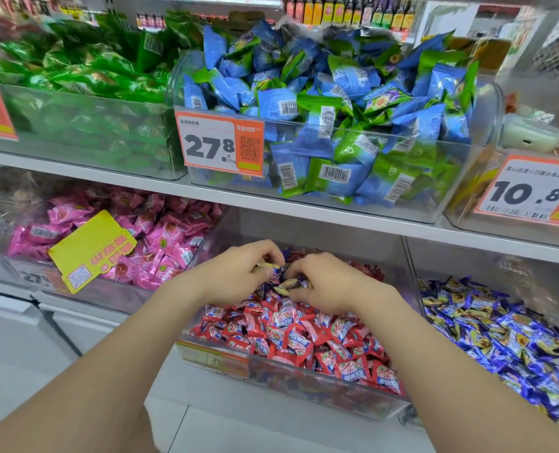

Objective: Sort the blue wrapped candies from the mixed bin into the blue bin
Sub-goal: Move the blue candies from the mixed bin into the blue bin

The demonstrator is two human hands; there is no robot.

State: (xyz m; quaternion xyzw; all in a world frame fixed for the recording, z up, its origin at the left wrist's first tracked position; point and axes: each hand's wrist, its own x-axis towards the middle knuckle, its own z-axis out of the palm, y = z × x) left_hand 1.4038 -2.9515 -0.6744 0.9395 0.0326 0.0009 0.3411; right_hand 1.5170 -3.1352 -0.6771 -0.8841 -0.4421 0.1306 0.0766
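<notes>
Hands met at the back of the mixed bin (320, 392), over a small knot of blue wrapped candies (286, 284) lying among the red candies (304, 335). My left hand (239, 273) had its fingers curled and pinched one wrapper by its yellowish end. My right hand (330, 286) was bent round another piece just beside it, and the two hands were almost touching. Fingers hid most of each candy, so I could not tell which way their long axes ran.

What mattered to me was the blue bin (461, 256). It stood directly to the right on the same shelf, beyond a clear dividing wall. The right hand was plainly the nearer one. I judged it needed only a lift and a short swing rightward over the divider, while the left would have to cross above the right forearm.
</notes>
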